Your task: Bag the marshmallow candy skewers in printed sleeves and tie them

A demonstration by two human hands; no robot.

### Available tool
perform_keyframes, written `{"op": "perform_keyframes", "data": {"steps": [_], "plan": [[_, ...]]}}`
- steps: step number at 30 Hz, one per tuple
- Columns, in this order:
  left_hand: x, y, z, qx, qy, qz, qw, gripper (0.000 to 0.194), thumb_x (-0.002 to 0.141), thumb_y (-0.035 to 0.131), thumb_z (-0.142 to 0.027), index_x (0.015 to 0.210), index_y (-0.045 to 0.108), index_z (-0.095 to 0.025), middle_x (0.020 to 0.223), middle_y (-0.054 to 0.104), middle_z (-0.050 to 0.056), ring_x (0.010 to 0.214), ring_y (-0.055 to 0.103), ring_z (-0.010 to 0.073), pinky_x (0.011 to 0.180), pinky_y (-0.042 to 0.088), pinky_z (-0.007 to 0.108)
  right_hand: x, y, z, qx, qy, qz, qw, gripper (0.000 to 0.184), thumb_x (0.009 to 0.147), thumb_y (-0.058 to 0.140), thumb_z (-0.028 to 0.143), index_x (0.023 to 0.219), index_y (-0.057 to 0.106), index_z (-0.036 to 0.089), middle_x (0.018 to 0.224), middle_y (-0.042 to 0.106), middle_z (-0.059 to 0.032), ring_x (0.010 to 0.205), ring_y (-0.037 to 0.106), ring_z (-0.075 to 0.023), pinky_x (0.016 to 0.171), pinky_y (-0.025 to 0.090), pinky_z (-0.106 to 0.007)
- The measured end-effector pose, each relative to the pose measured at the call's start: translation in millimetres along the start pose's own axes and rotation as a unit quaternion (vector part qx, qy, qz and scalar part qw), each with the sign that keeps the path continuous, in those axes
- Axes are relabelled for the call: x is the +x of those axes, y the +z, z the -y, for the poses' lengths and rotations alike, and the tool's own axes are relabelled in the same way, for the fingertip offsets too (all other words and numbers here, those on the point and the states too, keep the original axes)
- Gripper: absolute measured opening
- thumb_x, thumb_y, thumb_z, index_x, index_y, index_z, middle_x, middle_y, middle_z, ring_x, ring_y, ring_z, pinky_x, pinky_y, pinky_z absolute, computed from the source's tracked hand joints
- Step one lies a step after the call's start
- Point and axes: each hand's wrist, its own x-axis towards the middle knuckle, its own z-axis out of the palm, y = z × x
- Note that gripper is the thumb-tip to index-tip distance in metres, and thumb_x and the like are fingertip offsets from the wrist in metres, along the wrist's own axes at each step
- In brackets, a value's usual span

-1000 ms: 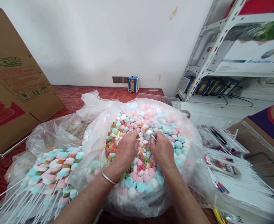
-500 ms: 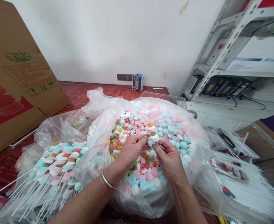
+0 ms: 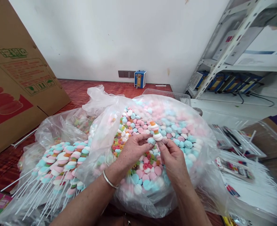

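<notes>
Marshmallows (image 3: 157,170) and gummy rings (image 3: 117,146) lie in our open plastic bag (image 3: 150,205); above them we pinch a blue marshmallow (image 3: 151,141) with our left hand (image 3: 134,151), a candy stack (image 3: 156,132) with our right hand (image 3: 173,158).

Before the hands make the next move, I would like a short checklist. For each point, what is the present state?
1. Left hand has a pinch on the blue marshmallow: ok.
2. Right hand grips the candy stack near its bottom: ok.
3. Candy stack is roughly upright, orange piece on top: ok, with a slight lean.
4. Blue marshmallow is centred under the candy stack: not ok, it sits to the lower left in the picture.
5. Stick runs straight below the candy stack: cannot tell, the fingers hide it.
6. Plastic bag is open, loose candies exposed: ok.
</notes>
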Motion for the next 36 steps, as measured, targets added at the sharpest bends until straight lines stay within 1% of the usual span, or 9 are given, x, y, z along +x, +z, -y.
{"op": "perform_keyframes", "data": {"steps": [2, 5, 8, 10, 15, 20, 24, 29, 36], "plan": [[1.7, -2.0, -1.8, -0.005, -0.002, -0.031, 1.000, 0.031, 0.075, 0.079, -0.024, 0.104, 0.076, -0.017, 0.093, 0.077, 0.007, 0.089, 0.071, 0.0197, 0.080, 0.056, 0.029, -12.1, -5.0, 4.2, -0.067, -0.007, -0.008, 0.998, 0.031, 0.094, 0.053, 0.048, 0.084, 0.061, 0.020, 0.065, 0.047, 0.0039, 0.054, 0.038, -0.0108, 0.047, 0.032, -0.021], [5.1, -4.7, -5.2, -0.017, -0.006, -0.091, 0.996, 0.031, 0.073, 0.079, -0.021, 0.103, 0.075, -0.016, 0.092, 0.077, 0.007, 0.086, 0.071, 0.0181, 0.079, 0.055, 0.028, -34.8, -12.0, 7.4, -0.148, 0.011, 0.021, 0.989, 0.036, 0.096, 0.049, 0.049, 0.076, 0.059, 0.020, 0.058, 0.044, 0.0041, 0.053, 0.037, -0.0120, 0.045, 0.028, -0.022], [7.8, -5.7, -7.6, -0.017, 0.006, -0.134, 0.991, 0.028, 0.071, 0.077, -0.017, 0.100, 0.076, -0.017, 0.095, 0.077, 0.006, 0.085, 0.070, 0.0166, 0.078, 0.055, 0.028, -53.4, -14.8, 4.9, -0.164, 0.042, 0.052, 0.984, 0.038, 0.095, 0.048, 0.052, 0.076, 0.060, 0.021, 0.055, 0.042, 0.0044, 0.049, 0.034, -0.0121, 0.043, 0.025, -0.023], [8.3, -4.8, -9.0, -0.009, 0.014, -0.146, 0.989, 0.028, 0.071, 0.076, -0.014, 0.099, 0.076, -0.018, 0.095, 0.077, 0.005, 0.085, 0.070, 0.0161, 0.077, 0.055, 0.027, -59.9, -14.4, 1.7, -0.156, 0.052, 0.066, 0.984, 0.038, 0.095, 0.048, 0.053, 0.080, 0.062, 0.021, 0.055, 0.040, 0.0048, 0.049, 0.034, -0.0122, 0.043, 0.025, -0.023], [6.6, -0.9, -11.7, 0.002, 0.018, -0.149, 0.989, 0.027, 0.071, 0.072, -0.008, 0.096, 0.075, -0.018, 0.092, 0.076, 0.005, 0.086, 0.070, 0.0167, 0.076, 0.054, 0.027, -60.3, -12.0, -1.1, -0.122, 0.076, 0.099, 0.985, 0.039, 0.096, 0.046, 0.054, 0.088, 0.063, 0.020, 0.055, 0.035, 0.0058, 0.048, 0.032, -0.0125, 0.042, 0.025, -0.023], [6.1, -0.8, -9.6, 0.001, 0.030, -0.124, 0.992, 0.028, 0.072, 0.072, -0.011, 0.099, 0.074, -0.018, 0.097, 0.076, 0.006, 0.089, 0.070, 0.0173, 0.079, 0.055, 0.028, -58.3, -8.9, 3.2, -0.099, 0.086, 0.097, 0.987, 0.039, 0.095, 0.046, 0.054, 0.077, 0.057, 0.021, 0.053, 0.037, 0.0058, 0.047, 0.032, -0.0119, 0.042, 0.026, -0.023], [5.4, -1.2, -7.5, -0.001, 0.035, -0.109, 0.993, 0.029, 0.071, 0.071, -0.010, 0.100, 0.075, -0.017, 0.096, 0.077, 0.006, 0.090, 0.070, 0.0182, 0.080, 0.056, 0.028, -59.1, -4.3, 6.6, -0.075, 0.091, 0.092, 0.989, 0.041, 0.094, 0.047, 0.055, 0.074, 0.056, 0.021, 0.051, 0.036, 0.0065, 0.046, 0.031, -0.0111, 0.041, 0.024, -0.022], [3.9, -1.0, -5.2, 0.019, 0.034, -0.091, 0.995, 0.032, 0.073, 0.067, -0.008, 0.101, 0.076, -0.018, 0.093, 0.078, 0.005, 0.086, 0.072, 0.0178, 0.076, 0.057, 0.027, -61.3, 0.5, 3.7, -0.050, 0.097, 0.070, 0.991, 0.041, 0.093, 0.049, 0.057, 0.073, 0.055, 0.022, 0.051, 0.036, 0.0064, 0.045, 0.029, -0.0109, 0.039, 0.022, -0.022], [4.1, 2.4, -3.9, 0.009, 0.043, -0.114, 0.993, 0.029, 0.074, 0.069, -0.011, 0.101, 0.076, -0.017, 0.093, 0.079, 0.005, 0.087, 0.074, 0.0193, 0.082, 0.059, 0.031, -64.0, 9.0, -2.9, -0.036, 0.106, 0.052, 0.992, 0.037, 0.094, 0.048, 0.054, 0.086, 0.060, 0.020, 0.055, 0.038, 0.0060, 0.048, 0.031, -0.0113, 0.041, 0.023, -0.022]]}}
